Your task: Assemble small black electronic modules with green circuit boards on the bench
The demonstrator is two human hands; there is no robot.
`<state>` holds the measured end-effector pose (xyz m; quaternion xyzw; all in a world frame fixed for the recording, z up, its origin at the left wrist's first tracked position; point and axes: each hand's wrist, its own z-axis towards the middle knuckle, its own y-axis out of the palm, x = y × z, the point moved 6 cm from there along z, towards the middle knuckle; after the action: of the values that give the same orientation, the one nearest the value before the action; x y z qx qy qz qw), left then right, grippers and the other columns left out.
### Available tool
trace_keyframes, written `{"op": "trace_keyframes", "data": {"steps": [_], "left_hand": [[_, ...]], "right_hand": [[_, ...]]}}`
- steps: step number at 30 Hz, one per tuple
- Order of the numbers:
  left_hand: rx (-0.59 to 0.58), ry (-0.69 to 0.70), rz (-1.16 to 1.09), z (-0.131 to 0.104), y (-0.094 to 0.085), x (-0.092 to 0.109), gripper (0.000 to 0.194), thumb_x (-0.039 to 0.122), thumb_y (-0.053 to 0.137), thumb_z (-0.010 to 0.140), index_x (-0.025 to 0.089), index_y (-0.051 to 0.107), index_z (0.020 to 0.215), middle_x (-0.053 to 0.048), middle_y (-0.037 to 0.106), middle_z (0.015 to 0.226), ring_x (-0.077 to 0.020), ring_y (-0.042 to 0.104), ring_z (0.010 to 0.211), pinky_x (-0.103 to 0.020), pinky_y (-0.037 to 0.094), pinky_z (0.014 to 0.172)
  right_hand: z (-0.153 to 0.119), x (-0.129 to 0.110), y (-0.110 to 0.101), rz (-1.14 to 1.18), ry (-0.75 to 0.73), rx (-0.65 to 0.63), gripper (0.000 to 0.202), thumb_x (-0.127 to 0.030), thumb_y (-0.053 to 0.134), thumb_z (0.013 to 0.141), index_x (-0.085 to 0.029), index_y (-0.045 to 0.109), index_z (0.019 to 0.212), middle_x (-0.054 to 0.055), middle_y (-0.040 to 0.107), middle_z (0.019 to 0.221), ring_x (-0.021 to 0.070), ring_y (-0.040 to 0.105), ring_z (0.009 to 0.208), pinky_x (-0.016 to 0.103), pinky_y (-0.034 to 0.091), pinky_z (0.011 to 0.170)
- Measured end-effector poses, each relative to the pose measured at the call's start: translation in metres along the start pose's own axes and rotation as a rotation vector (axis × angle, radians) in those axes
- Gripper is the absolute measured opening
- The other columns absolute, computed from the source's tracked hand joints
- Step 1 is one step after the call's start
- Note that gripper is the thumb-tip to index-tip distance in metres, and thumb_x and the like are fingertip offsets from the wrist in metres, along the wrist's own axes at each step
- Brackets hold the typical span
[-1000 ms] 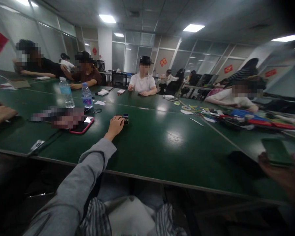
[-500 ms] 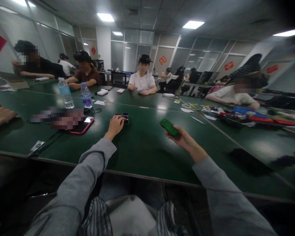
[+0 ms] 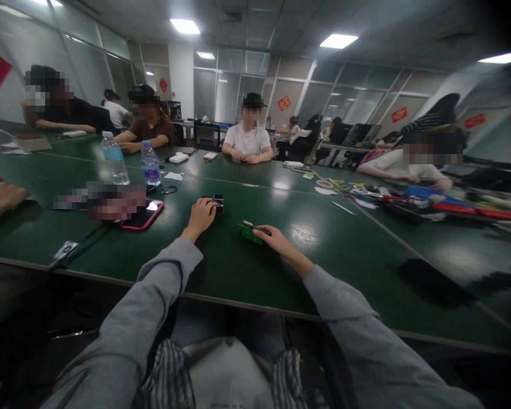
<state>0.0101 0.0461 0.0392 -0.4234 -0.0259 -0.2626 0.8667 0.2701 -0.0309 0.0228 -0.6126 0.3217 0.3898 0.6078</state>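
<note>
**Green circuit board [image 3: 249, 232] sitting in our grasp, short of the small dark block [image 3: 219, 203]**

In the head view, we are reaching over the green bench [image 3: 238, 278] with both arms. Our right hand [image 3: 276, 238] is closing thumb and fingers on the board's right end, tilting it; whether its lower edge is touching the bench, we cannot tell. Our left hand [image 3: 201, 216] is curling palm-down over the block, which is lying on the bench; its fingers are partly hiding the block, so we cannot tell if they are gripping or merely resting.

As we judge it, the work is standing partway: the board is already in hand and near the block, yet the two are staying apart, and releasing the board is not yet done.

A pink-edged phone [image 3: 147, 216] is lying to the left.
</note>
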Motion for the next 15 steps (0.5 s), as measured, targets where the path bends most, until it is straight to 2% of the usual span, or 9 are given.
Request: {"op": "trace_keyframes", "data": {"steps": [6, 11, 15], "left_hand": [[-0.001, -0.005, 0.007, 0.001, 0.002, -0.001, 0.030, 0.028, 0.042, 0.094, 0.023, 0.068, 0.108, -0.009, 0.060, 0.124, -0.0256, 0.048, 0.120, -0.043, 0.044, 0.098], [0.002, 0.001, -0.006, 0.000, 0.000, 0.000, 0.031, 0.028, 0.041, 0.095, 0.023, 0.067, 0.110, -0.010, 0.060, 0.124, -0.0257, 0.048, 0.119, -0.044, 0.043, 0.099], [-0.006, -0.008, -0.011, 0.000, -0.001, 0.001, 0.031, 0.028, 0.041, 0.095, 0.023, 0.067, 0.111, -0.010, 0.060, 0.124, -0.0260, 0.048, 0.119, -0.045, 0.043, 0.099]], "right_hand": [[0.004, 0.006, 0.002, -0.108, -0.102, -0.009, 0.046, -0.052, 0.062, 0.084, -0.016, 0.064, 0.114, 0.009, 0.067, 0.107, 0.0210, 0.062, 0.094, 0.034, 0.048, 0.083], [0.001, -0.003, -0.005, -0.175, -0.251, 0.108, 0.041, -0.053, 0.061, 0.084, -0.021, 0.063, 0.109, 0.007, 0.066, 0.103, 0.0214, 0.061, 0.095, 0.036, 0.047, 0.086], [0.007, -0.003, -0.011, -0.159, -0.289, 0.161, 0.038, -0.056, 0.055, 0.086, -0.023, 0.064, 0.102, 0.005, 0.067, 0.094, 0.0206, 0.061, 0.089, 0.033, 0.047, 0.081]]}}
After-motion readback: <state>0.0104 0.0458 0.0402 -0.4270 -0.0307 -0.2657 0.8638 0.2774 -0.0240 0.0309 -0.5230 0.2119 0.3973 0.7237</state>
